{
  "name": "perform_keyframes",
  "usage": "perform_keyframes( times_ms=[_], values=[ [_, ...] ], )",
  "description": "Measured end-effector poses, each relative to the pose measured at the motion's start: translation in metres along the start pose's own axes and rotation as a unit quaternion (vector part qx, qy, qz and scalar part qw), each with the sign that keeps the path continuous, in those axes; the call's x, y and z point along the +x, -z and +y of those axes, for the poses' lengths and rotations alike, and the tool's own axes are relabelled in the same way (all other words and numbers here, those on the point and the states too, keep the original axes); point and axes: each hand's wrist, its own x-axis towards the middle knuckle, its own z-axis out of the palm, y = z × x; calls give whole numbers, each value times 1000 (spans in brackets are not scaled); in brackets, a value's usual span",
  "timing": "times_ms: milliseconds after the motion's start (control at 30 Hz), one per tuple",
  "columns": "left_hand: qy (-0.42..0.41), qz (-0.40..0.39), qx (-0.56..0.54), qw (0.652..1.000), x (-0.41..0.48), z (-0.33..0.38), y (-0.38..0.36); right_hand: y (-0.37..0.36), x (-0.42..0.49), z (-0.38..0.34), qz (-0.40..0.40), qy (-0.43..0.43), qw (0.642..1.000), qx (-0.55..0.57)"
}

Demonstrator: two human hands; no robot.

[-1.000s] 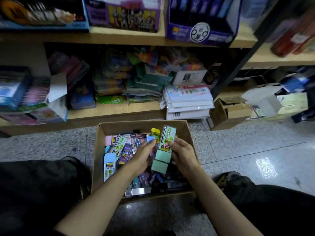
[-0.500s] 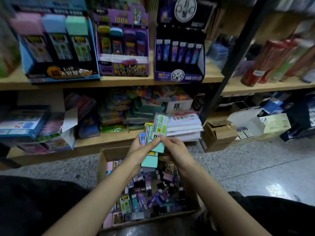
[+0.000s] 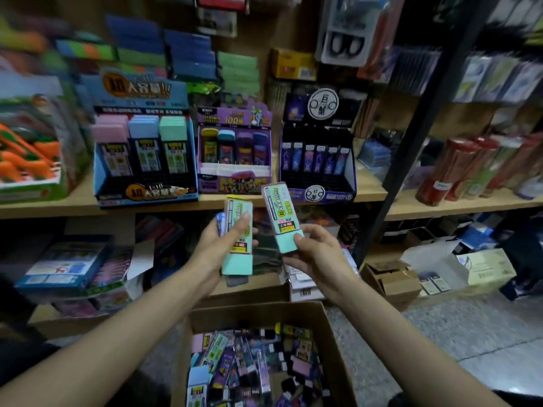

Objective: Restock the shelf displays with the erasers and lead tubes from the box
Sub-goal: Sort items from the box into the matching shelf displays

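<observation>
fingers [image 3: 242, 224] of left hand [image 3: 218, 245] and right hand [image 3: 317, 254] around green erasers [image 3: 280, 212], above box [image 3: 255, 311]

**Few labels legible on stationery shelf**

At twelve o'clock the header of the purple display box [image 3: 235, 183] reads "100"; at ten o'clock the blue display box [image 3: 117, 186] carries bold Chinese characters ending "!!" on top and "1-10" on its front lip. Print on the mint eraser [image 3: 238, 254] in the left hand [image 3: 221, 243] and the second mint eraser [image 3: 280, 212] in the right hand [image 3: 316, 254] is too blurred to read.
</observation>
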Motion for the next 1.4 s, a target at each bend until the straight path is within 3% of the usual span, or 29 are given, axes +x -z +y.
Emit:
perform_keyframes(
  times_ms=[100, 167, 267, 400, 600, 800, 1067, 1233, 1400],
  values=[
    [-32, 10, 26, 999, 12, 27, 14, 4, 3, -29, -37, 21, 997, -60],
    [-34, 7, 41, 999, 17, 40, 22, 4, 5, -47, -65, 37, 985, -157],
    [-22, -27, 64, 997, 21, 50, 29, -2, 7, -67, -86, 73, 957, -266],
    [-11, -75, 65, 995, 25, 47, 29, -15, 19, -85, -86, 149, 929, -329],
    [-23, -124, 84, 988, 35, 44, 20, -28, 49, -97, 41, 164, 969, -181],
    [-51, -77, 75, 993, 42, 60, 33, -53, 70, -113, -30, 211, 954, -210],
    [-128, 69, 27, 989, 39, 106, 109, -145, 109, -139, -77, 284, 938, -184],
    [-166, 101, 35, 980, 29, 121, 139, -198, 136, -124, -94, 341, 872, -340],
    [-166, 106, 17, 980, 29, 121, 144, -204, 150, -109, -111, 375, 806, -443]
  ],
)
